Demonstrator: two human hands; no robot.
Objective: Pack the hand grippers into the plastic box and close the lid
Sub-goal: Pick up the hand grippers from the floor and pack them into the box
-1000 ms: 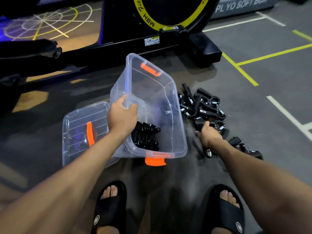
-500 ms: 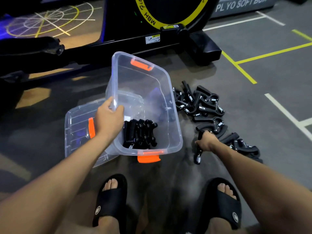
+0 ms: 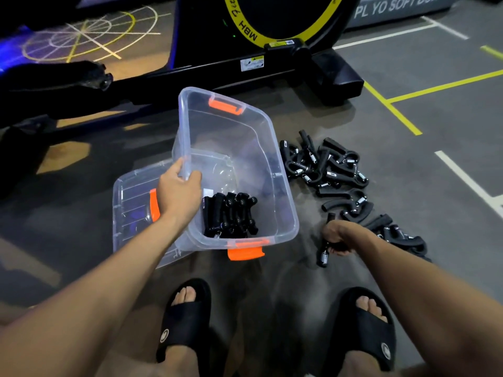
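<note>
A clear plastic box (image 3: 275, 170) with orange latches stands tilted on the floor, its far end raised. My left hand (image 3: 178, 193) grips its left rim. Several black hand grippers (image 3: 230, 214) lie in the box's near corner. My right hand (image 3: 339, 236), to the right of the box, grips one black hand gripper (image 3: 324, 255) whose spring end points toward me. A pile of several more hand grippers (image 3: 326, 165) lies on the floor right of the box, trailing toward my right arm. The clear lid (image 3: 133, 205) lies upside down under the box's left side.
A black exercise machine (image 3: 272, 55) with a yellow-ringed wheel stands just beyond the box. My two feet in black slides (image 3: 185, 322) are below the box. Yellow and white lines mark the grey floor at right. A dark bench-like shape (image 3: 54, 77) sits at far left.
My right hand closed on a hand gripper from the near end of the pile and drew it toward me. The left hand kept its hold while the box's tilt eased a little.
</note>
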